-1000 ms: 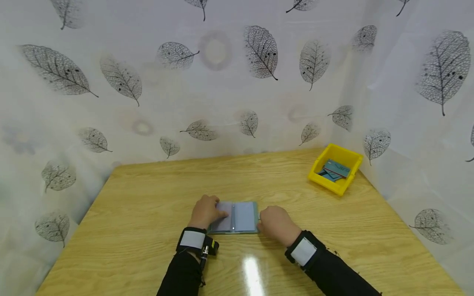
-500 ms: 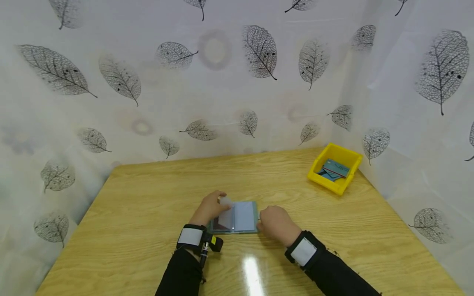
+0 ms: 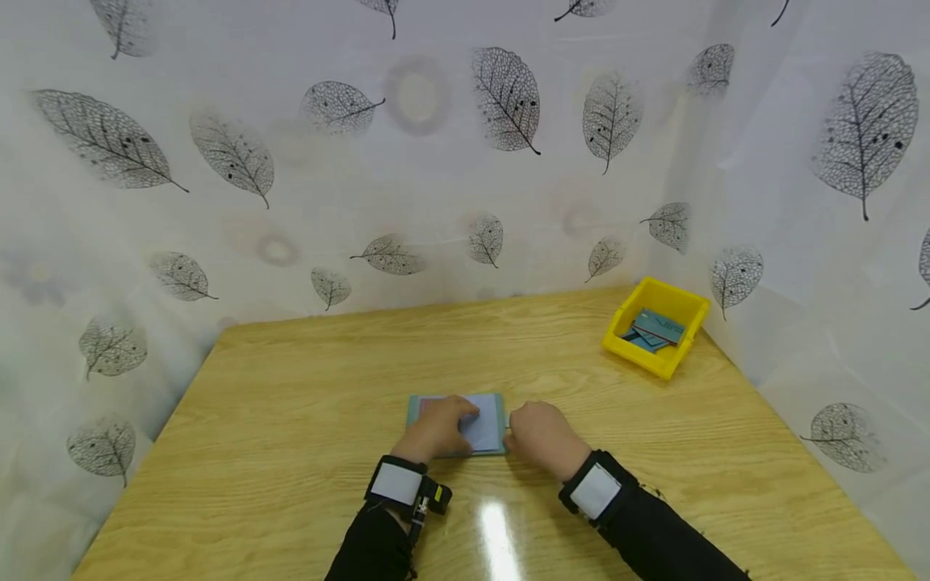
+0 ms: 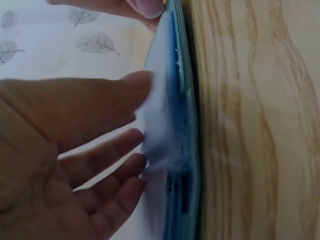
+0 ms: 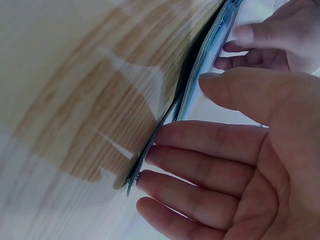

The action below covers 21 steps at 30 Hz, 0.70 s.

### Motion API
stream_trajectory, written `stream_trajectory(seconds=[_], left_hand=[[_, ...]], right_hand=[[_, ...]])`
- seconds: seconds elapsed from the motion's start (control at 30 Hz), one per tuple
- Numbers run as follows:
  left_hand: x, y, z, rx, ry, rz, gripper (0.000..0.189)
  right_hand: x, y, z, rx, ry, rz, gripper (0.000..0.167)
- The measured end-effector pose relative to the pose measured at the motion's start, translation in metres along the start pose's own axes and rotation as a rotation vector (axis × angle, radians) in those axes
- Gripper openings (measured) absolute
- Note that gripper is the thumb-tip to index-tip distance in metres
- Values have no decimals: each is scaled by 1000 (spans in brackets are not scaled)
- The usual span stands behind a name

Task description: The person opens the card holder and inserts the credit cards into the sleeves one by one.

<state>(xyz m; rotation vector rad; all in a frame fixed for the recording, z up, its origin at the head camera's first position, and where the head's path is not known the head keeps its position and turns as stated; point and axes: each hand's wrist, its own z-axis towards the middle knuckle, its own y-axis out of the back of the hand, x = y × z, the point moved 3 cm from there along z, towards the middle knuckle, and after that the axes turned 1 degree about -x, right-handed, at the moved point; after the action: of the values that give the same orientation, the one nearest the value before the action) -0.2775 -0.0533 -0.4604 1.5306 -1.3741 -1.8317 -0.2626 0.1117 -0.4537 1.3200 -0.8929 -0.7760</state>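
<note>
Left wrist view shows the fingers (image 4: pixel 105 155) of the left hand (image 3: pixel 438 425) spread apart, the thumb clear of the others, with their tips at the blurred pages of a small booklet (image 3: pixel 485 424); they look to be touching, but whether a leaf is caught between them I cannot tell. The right hand (image 3: pixel 541 436) has its four fingers nearly straight, side by side, tips against the booklet's right edge, thumb held apart from them.

Between the hands, the booklet lies open on the table (image 3: pixel 305 387). Opening it is evidently done, and I judge its pages to be mid-handling. The right page looks plain, while the left one is mostly covered by the hand, so how much is left cannot be told.

Farther out, at the table's right rear, a yellow bin (image 3: pixel 638 360) holds several cards (image 3: pixel 659 326), well apart from both hands. Behind everything hangs a leaf-printed sheet (image 3: pixel 436 186).
</note>
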Motion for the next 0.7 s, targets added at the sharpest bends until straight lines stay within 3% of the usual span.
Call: stream_trajectory(seconds=[0.1, 0.17, 0.37, 0.47, 0.7], left_hand=[[1, 0, -3, 8, -53, 77, 59], [4, 0, -6, -5, -51, 90, 61], [34, 5, -17, -36, 88, 50, 81], [45, 9, -20, -29, 116, 31, 89], [41, 11, -21, -73, 83, 17, 94]], right_hand=[[1, 1, 0, -3, -4, 7, 34], [2, 2, -1, -5, -4, 11, 34], [5, -1, -2, -3, 4, 31, 35], [4, -1, -2, 10, -5, 40, 37], [1, 6, -2, 18, -10, 46, 40]])
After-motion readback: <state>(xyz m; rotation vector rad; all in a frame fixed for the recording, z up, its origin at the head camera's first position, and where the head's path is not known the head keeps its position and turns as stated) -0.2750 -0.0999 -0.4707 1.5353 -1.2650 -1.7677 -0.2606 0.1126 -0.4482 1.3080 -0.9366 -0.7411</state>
